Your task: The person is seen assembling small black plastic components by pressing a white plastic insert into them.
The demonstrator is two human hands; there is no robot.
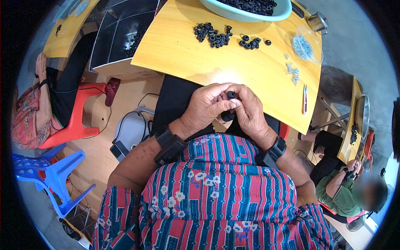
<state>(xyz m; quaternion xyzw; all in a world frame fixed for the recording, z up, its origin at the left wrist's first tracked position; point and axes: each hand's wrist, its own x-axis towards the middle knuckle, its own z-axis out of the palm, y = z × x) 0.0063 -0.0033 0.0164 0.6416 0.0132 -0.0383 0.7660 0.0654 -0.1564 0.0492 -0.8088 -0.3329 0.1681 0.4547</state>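
My left hand [207, 107] and my right hand [249, 111] meet just off the near edge of the yellow table [183, 58]. Between their thumbs and fingertips is a small black rubber-like piece [227, 116] with a rounded end. Its upper end shows a small hole; the fingers cover much of the rest. Both hands are closed around it. Beyond them on the table lie a pile of short black hollow pieces [214, 37] and a smaller group of black pieces [248, 43]. A red-handled pointed metal tool [305, 100] rests to the right.
A pale green basin [216, 9] of black pieces stands at the far side. Right of it are a clear bowl [318, 53] of tiny bluish clear parts, loose ones nearby, and a metal mug [317, 23]. An open box [109, 60] stands left. Other people sit at both sides.
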